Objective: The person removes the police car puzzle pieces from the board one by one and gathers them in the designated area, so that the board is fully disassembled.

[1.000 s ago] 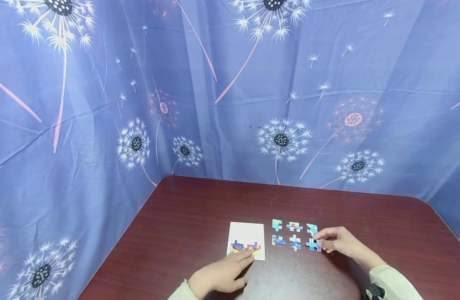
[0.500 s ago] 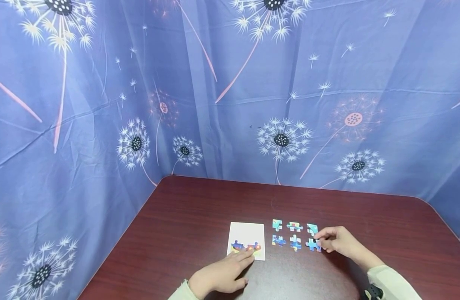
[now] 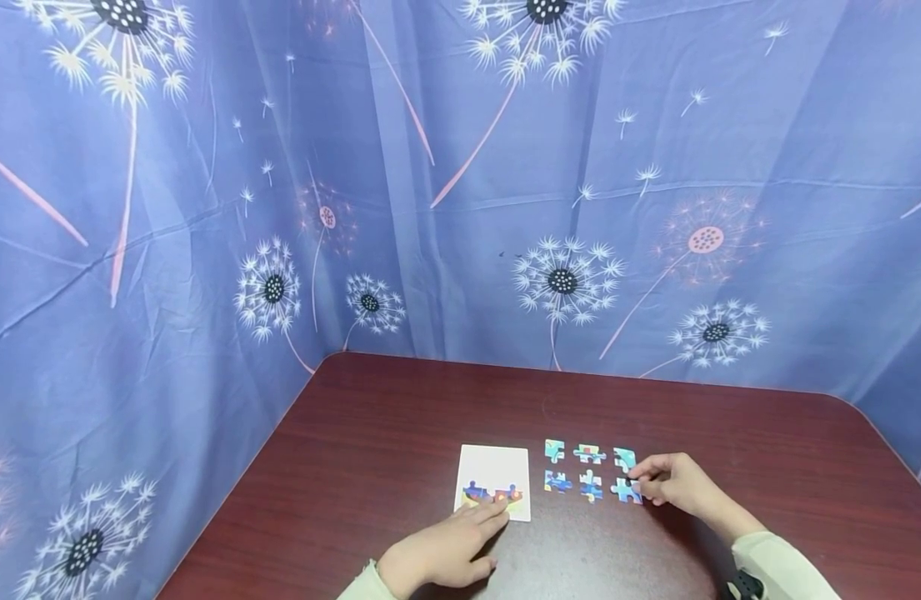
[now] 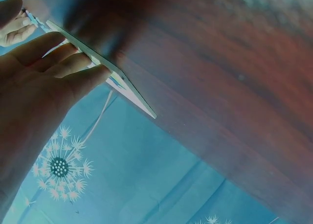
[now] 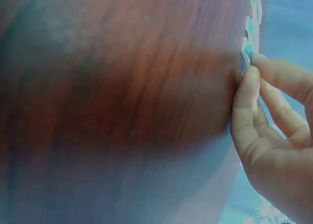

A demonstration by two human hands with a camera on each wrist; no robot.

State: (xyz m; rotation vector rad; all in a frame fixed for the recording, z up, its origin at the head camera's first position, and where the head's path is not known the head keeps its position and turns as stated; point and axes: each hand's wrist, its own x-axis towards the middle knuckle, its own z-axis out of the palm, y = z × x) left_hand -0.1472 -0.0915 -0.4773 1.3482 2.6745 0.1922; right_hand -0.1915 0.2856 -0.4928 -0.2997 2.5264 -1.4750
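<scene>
My left hand [image 3: 447, 548] rests its straight fingers on the near edge of a white puzzle board [image 3: 494, 463]. Purple, red and yellow puzzle pieces lie fitted along the board's lower part, partly hidden under the fingers. In the left wrist view the fingers lie across the thin board [image 4: 128, 89]. My right hand [image 3: 681, 485] pinches a blue jigsaw piece [image 3: 625, 490] by its right side, between thumb and index finger. That piece is the near right one of two short rows. The right wrist view has the thumb and index fingertip meeting at the piece's edge.
Other loose jigsaw pieces lie right of the board, among them a teal corner piece [image 3: 554, 450], a red-and-blue one [image 3: 590, 453] and a light blue one [image 3: 624, 457]. The dark red table [image 3: 400, 417] meets a blue dandelion-print curtain [image 3: 460, 275] behind and at left.
Both hands stay almost where they were, the right still at the same piece. The right sleeve has shifted very slightly left.
</scene>
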